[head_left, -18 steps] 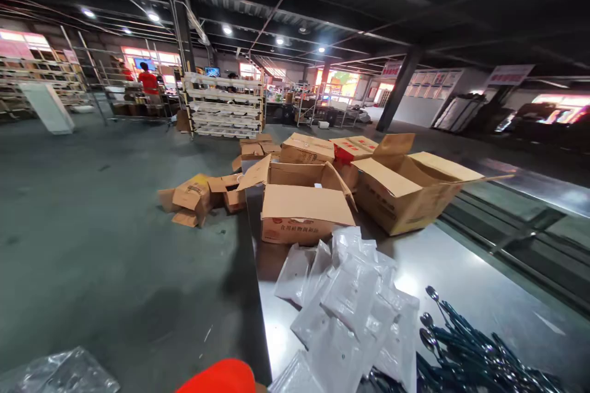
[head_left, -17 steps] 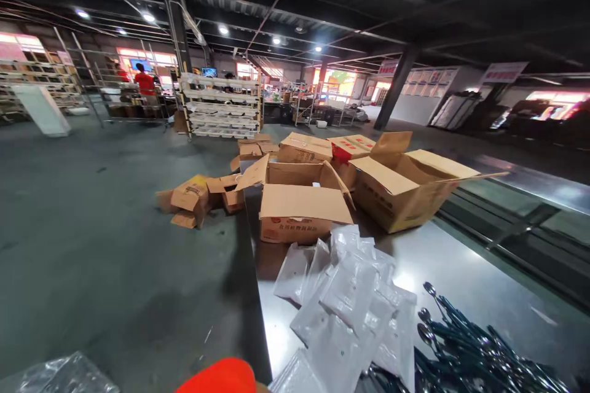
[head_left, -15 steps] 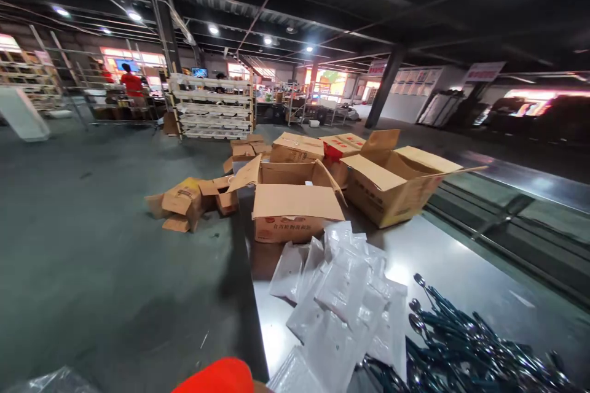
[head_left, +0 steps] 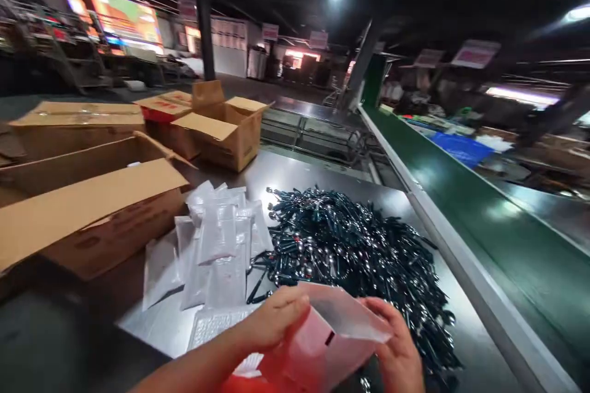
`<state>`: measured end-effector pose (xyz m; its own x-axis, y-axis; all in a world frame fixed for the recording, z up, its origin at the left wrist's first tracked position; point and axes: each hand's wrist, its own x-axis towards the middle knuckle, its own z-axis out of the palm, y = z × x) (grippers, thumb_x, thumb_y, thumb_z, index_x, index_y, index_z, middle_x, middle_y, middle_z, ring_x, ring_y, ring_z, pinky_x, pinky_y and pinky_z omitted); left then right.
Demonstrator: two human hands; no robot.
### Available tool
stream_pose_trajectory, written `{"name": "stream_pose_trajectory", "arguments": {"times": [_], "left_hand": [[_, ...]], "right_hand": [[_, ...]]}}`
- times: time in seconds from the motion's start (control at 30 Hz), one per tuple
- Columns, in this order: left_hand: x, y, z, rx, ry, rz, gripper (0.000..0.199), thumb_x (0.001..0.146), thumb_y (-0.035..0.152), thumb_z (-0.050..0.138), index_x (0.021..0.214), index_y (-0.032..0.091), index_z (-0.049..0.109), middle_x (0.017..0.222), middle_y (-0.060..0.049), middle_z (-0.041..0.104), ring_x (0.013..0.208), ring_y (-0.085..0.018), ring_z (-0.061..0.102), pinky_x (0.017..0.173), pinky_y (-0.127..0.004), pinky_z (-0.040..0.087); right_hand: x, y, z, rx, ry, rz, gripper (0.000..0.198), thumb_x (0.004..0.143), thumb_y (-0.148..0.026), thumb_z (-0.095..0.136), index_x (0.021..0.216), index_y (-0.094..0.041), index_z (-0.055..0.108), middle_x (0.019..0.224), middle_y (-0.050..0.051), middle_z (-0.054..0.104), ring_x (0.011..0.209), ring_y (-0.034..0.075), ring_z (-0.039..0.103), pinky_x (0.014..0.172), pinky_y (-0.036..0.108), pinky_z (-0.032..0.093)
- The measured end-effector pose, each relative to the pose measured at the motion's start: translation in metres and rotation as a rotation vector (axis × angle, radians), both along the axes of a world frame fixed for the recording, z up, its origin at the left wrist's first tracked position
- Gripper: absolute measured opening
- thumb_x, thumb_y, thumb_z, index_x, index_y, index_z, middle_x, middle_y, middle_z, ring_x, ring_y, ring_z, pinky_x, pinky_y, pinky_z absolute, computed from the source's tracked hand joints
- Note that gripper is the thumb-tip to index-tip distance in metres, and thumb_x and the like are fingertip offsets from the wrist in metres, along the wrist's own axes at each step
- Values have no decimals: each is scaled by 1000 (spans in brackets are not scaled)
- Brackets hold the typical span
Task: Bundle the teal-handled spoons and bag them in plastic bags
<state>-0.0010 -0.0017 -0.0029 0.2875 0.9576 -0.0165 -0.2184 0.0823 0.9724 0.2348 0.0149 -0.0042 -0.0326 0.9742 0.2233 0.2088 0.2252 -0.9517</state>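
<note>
At the near edge of a steel table [head_left: 428, 209], a person's two bare hands hold a translucent pouch [head_left: 341, 325] open at its mouth. Left hand [head_left: 276, 319] has its fingers curled over the pouch's near left edge, thumb and fingers closed on the film. Right hand [head_left: 399, 350] grips the pouch's right side, fingers wrapped around it from behind. Something red shows through and below the pouch, too blurred to identify.

Just beyond the hands lies a large heap of dark green-handled spoons [head_left: 350, 245], their metal bowls glinting, spread across the middle of the table. To its left, touching the heap's edge, sits a loose stack of white pouches [head_left: 216, 245]. Farther left stands an open cardboard box [head_left: 92, 209] with its flap folded outward. Another open carton [head_left: 221, 129] sits at the far end of the table, beside closed cartons. Along the right runs a green conveyor belt [head_left: 483, 221], edged by a pale rail. Signs and lamps hang in the dim hall behind.
</note>
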Motion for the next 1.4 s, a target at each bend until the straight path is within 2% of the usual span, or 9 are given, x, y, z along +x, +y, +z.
{"name": "stream_pose_trajectory", "arguments": {"times": [0.2, 0.33, 0.57, 0.73, 0.9, 1.03, 1.13, 1.27, 1.4], "left_hand": [[-12, -4, -13, -74, -21, 87, 59, 78, 76, 58, 79, 18, 71, 74, -1, 61, 72, -16, 53, 72, -29, 46], [-21, 2, 3, 315, 197, -11, 46, 95, 54, 46, 109, 21, 74, 102, -9, 73, 97, -23, 65, 86, -33, 48], [-43, 10, 25, 664, 387, -48, 29, 95, 29, 55, 117, 23, 74, 90, -9, 80, 66, -16, 72, 57, -22, 46], [-54, 8, 55, 624, 291, -273, 41, 100, 33, 41, 101, 22, 80, 79, -9, 78, 60, -16, 65, 56, -26, 42], [-56, 1, 67, 669, 310, -331, 51, 100, 38, 34, 94, 16, 79, 72, -12, 72, 59, -17, 59, 58, -30, 40], [-42, -3, 58, 736, 386, -132, 43, 96, 47, 46, 87, 17, 74, 70, -9, 71, 62, -17, 62, 60, -28, 44], [-32, -5, 46, 807, 485, 94, 21, 91, 27, 57, 75, 19, 66, 63, -3, 68, 56, -13, 59, 55, -23, 43], [-25, -9, 29, 961, 441, 327, 11, 89, 14, 54, 89, 21, 62, 74, -4, 73, 67, -16, 68, 61, -24, 49], [-18, -9, 15, 601, 191, 423, 41, 86, 29, 69, 124, 27, 54, 82, -2, 74, 69, -16, 68, 66, -26, 51]], "right_hand": [[-27, -8, 9, 66, -81, 143, 33, 83, -54, 67, 92, -23, 76, 84, 5, 74, 77, 22, 70, 68, 25, 56], [-27, -13, 9, 102, -193, 163, 26, 91, -45, 61, 95, -27, 78, 84, 3, 77, 71, 20, 72, 64, 23, 56], [-15, -8, 22, 329, -130, 177, 18, 84, -38, 72, 100, -36, 79, 82, 2, 79, 60, 19, 72, 57, 25, 59], [-15, -5, 34, 249, 75, 457, 12, 85, -38, 70, 86, -35, 82, 61, 1, 72, 51, 18, 63, 51, 27, 50], [-4, -11, 35, 191, 15, 521, 37, 94, -46, 49, 85, -29, 80, 74, 4, 74, 68, 23, 68, 63, 32, 52], [-14, -18, 27, 311, -50, 324, 40, 91, -57, 54, 81, -25, 75, 79, 6, 73, 73, 24, 68, 62, 31, 53], [-34, -22, 17, 358, -29, 110, 13, 83, -31, 74, 74, -24, 66, 75, 1, 70, 68, 17, 65, 57, 23, 51], [-51, -25, 9, 379, 225, 29, 24, 79, -15, 75, 90, -28, 58, 78, -3, 73, 72, 16, 70, 65, 24, 58], [-53, -24, 2, 202, 341, -142, 41, 71, -21, 84, 96, -27, 53, 76, -2, 73, 72, 18, 72, 70, 29, 61]]}}
